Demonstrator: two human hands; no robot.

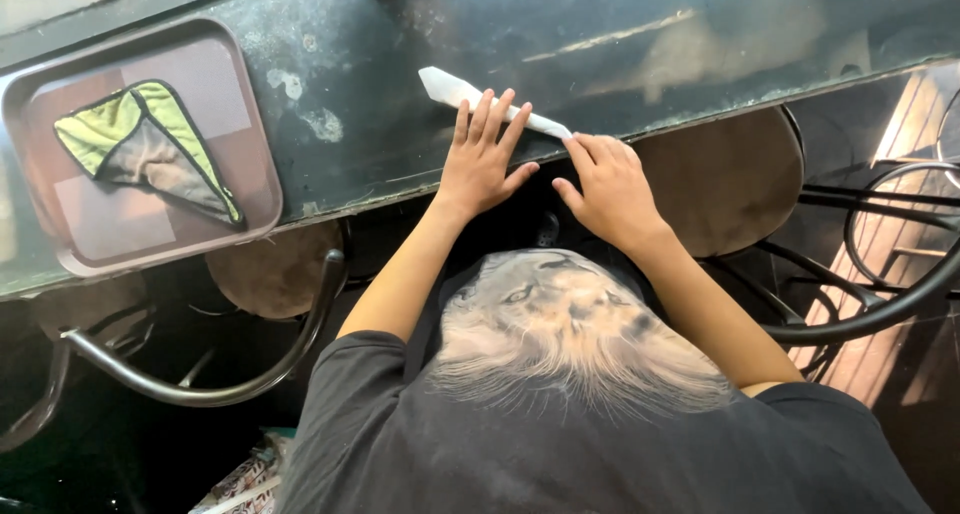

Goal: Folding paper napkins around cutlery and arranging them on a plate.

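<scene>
Dark counter [620, 34]: left hand [484, 159] flat, right hand [608, 186] pressing on white folded napkin [455, 91]

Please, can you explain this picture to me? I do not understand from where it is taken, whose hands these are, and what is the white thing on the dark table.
There is no machine here. A person wears a camera on the head, and it looks straight down, so you see that person's own dark T-shirt at the bottom and both bare arms reaching forward.

The surface is a long dark counter, worn and stained. On it lies a rolled white paper napkin. The left hand lies flat on the roll with fingers spread. The right hand presses its other end at the counter's edge. Neither hand lifts it.

On the left stands a brown tray with a green and grey pot holder in it. Below the counter are round stools with metal frames.
</scene>
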